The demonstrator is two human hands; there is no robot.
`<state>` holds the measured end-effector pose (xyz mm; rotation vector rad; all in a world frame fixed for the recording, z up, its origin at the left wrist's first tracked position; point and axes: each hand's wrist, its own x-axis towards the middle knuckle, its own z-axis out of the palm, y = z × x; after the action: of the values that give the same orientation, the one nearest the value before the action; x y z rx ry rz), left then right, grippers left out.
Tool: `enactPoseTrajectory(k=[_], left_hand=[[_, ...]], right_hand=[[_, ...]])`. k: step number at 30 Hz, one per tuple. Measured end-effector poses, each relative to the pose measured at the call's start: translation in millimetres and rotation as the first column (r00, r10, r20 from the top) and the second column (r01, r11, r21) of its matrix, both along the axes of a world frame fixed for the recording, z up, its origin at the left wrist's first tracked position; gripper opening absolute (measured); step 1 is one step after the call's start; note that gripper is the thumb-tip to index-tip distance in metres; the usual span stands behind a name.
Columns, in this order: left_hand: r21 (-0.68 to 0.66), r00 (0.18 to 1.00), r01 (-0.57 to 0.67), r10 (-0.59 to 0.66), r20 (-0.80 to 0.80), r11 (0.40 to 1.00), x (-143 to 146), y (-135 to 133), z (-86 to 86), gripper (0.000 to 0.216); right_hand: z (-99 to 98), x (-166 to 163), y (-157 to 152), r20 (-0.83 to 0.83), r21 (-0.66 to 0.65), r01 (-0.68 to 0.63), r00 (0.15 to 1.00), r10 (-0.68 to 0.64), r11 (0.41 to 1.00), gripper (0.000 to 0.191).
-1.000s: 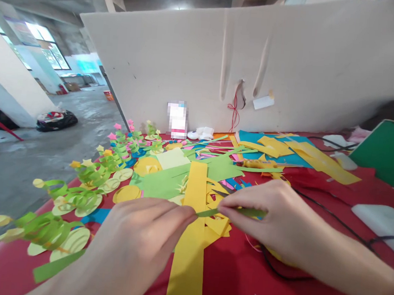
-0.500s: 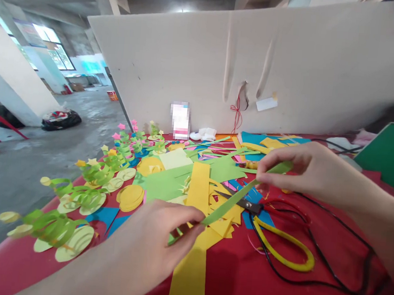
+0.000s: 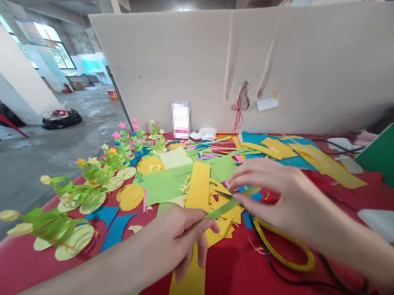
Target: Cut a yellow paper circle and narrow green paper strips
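Observation:
A narrow green paper strip (image 3: 229, 205) runs between my two hands above the red table (image 3: 241, 278). My left hand (image 3: 176, 239) pinches the strip's lower end between thumb and forefinger. My right hand (image 3: 275, 197) has its fingers closed around the upper end, over a pair of scissors with yellow handles (image 3: 284, 250). A long yellow paper strip (image 3: 193, 238) lies on the table under my left hand. Sheets of green paper (image 3: 170, 181) lie just beyond it.
Green paper spirals on pale discs (image 3: 65, 210) line the table's left edge. Yellow and blue paper scraps (image 3: 285, 152) lie at the back, before a tall beige board (image 3: 258, 66). A black cable (image 3: 309, 279) loops at the right, near a green board (image 3: 390, 153).
My right hand slid out along the green strip to the upper right, then came back down toward the scissors. My left hand kept its pinch and shifted slightly.

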<state>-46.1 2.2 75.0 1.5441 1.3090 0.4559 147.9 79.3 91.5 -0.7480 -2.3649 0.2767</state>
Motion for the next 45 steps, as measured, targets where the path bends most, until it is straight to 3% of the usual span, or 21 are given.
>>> enactPoseTrajectory(k=[3,9,17,23,32,35,38,40,42,45], left_hand=[[0.015,0.999,0.025,-0.025,-0.035,1.000,2,-3,-7.8,0.043],[0.105,0.994,0.047,-0.036,-0.103,0.993,5,-8,-15.8,0.033],[0.066,0.997,0.074,-0.072,-0.034,0.995,7,-8,-18.0,0.029],[0.079,0.997,0.050,-0.044,-0.070,0.996,3,-8,-8.4,0.034],[0.118,0.997,0.005,0.004,-0.077,0.993,-5,2,13.2,0.036],[0.119,0.996,0.004,0.006,-0.088,0.993,-5,2,13.8,0.035],[0.086,0.998,0.007,-0.002,-0.064,0.996,-5,0,10.2,0.036],[0.049,0.999,0.003,0.000,-0.051,0.999,-5,-1,6.2,0.037],[0.010,0.999,-0.003,0.004,-0.042,1.000,-4,-1,1.5,0.037],[-0.024,0.999,0.031,-0.031,-0.017,0.999,-3,-1,-6.8,0.035]], right_hand=[[-12.1,-15,-22,0.056,-0.059,-0.078,0.995,0.081,0.995,0.009],[-20.9,-24,-34,0.069,-0.233,0.004,0.998,0.012,0.973,0.008],[-19.0,-28,-39,0.112,-0.238,0.064,0.993,-0.038,0.969,0.006],[-19.9,-20,-29,0.133,-0.154,0.129,0.985,-0.109,0.980,0.008],[-1.6,16,25,0.290,-0.036,0.316,0.911,-0.293,0.948,0.009],[1.6,25,39,0.325,0.054,0.451,0.836,-0.442,0.891,0.011],[7.6,25,38,0.231,0.166,0.554,0.782,-0.579,0.816,0.010],[9.2,17,25,0.090,0.170,0.453,0.877,-0.471,0.875,0.006],[5.5,4,6,-0.022,0.141,0.221,0.975,-0.220,0.965,0.004],[-8.1,-15,-22,0.049,-0.042,-0.035,0.998,0.037,0.999,0.003]])
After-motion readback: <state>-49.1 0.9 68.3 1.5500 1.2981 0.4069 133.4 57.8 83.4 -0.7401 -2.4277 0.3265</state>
